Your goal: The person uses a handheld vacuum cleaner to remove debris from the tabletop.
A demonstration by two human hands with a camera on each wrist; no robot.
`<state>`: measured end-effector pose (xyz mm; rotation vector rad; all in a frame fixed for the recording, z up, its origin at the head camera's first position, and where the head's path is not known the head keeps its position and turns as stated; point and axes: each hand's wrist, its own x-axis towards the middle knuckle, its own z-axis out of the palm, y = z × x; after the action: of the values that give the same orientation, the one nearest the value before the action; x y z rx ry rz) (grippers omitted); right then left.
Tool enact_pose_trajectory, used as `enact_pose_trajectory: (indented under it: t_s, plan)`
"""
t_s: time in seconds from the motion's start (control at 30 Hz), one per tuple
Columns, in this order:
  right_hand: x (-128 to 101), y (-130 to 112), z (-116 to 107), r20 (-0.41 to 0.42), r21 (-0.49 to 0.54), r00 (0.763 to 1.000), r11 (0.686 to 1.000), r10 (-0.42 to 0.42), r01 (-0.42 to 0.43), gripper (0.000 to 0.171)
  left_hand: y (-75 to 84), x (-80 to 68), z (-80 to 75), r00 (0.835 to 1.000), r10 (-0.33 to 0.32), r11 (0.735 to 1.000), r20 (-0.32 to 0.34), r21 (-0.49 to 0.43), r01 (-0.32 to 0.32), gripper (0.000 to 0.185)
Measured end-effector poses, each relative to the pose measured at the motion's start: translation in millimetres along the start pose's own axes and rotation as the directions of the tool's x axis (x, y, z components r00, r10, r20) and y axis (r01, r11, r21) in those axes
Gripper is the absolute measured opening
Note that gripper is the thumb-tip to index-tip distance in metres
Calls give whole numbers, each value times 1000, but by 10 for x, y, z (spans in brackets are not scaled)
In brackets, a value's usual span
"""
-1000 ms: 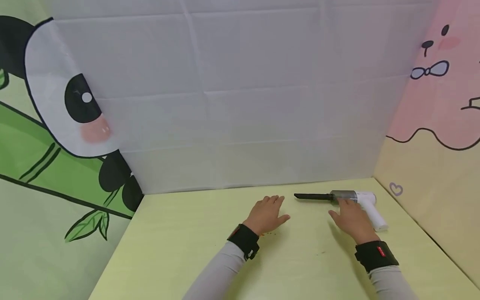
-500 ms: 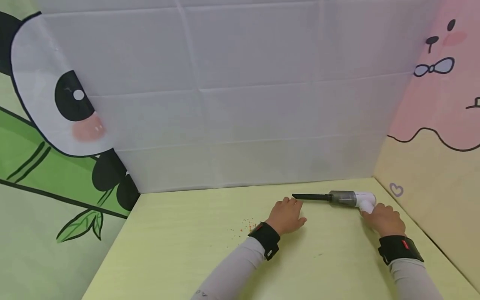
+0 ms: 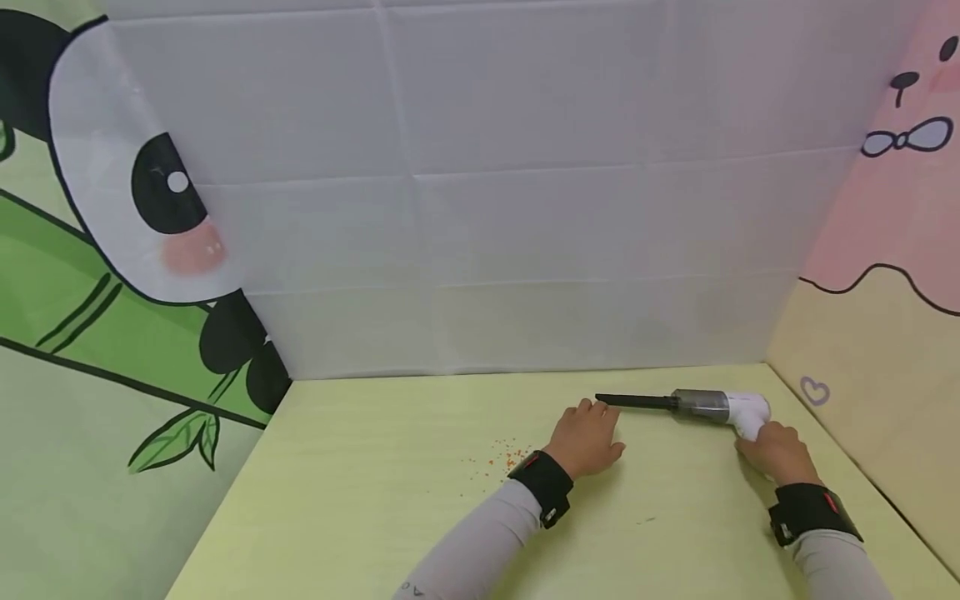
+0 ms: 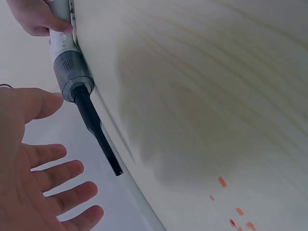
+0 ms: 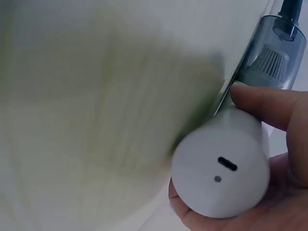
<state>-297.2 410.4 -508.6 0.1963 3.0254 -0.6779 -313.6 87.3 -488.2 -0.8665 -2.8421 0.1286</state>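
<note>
- Right hand (image 3: 776,454): grips the white handle of the handheld vacuum (image 3: 731,408). In the right wrist view the thumb and fingers (image 5: 269,103) are curled round the handle; the round handle end with a small slot port faces the camera.
- Handheld vacuum: located at the far right of the counter (image 3: 375,517), near the rear backdrop. The white body joins a grey translucent dust chamber, which carries a slim black nozzle (image 3: 637,402). The nozzle points toward the person's left, roughly parallel to the rear edge of the counter. Whether the body rests on the counter or is slightly raised cannot be determined.
- Left hand (image 3: 588,437): lies palm down, low over or on the counter, with nothing in it. Its fingertips are just beside the nozzle tip. In the left wrist view the fingers (image 4: 57,175) are straight and spread, clear of the nozzle; actual contact with the counter cannot be confirmed.
- Orange crumbs (image 3: 502,458): scattered on the counter just to the left of the left wrist, well apart from the nozzle tip.
- Both wrists carry black bands over light grey sleeves.
- Surroundings: a white creased backdrop at the rear, a panda panel (image 3: 127,208) on the left, a pink and yellow cartoon panel (image 3: 885,250) on the right.
</note>
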Motion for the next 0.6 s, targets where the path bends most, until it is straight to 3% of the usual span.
enact_pose_trajectory:
  t_s: [0.1,0.33,0.6]
  plan:
    - [-83,-43,6,-2,17,1000,999,-27,27,46,-2,-27,-23,999,-10,999,-39,44,12,53]
    - [-627,-293,-78,13,44,1000,999,-25,24,47,177,-179,-66,990,-10,994,-142,108,25,47]
    - [-1212,-476,-208,1,28,1000,999,31,-31,54,476,-411,-51,992,1,987,-127,158,19,26]
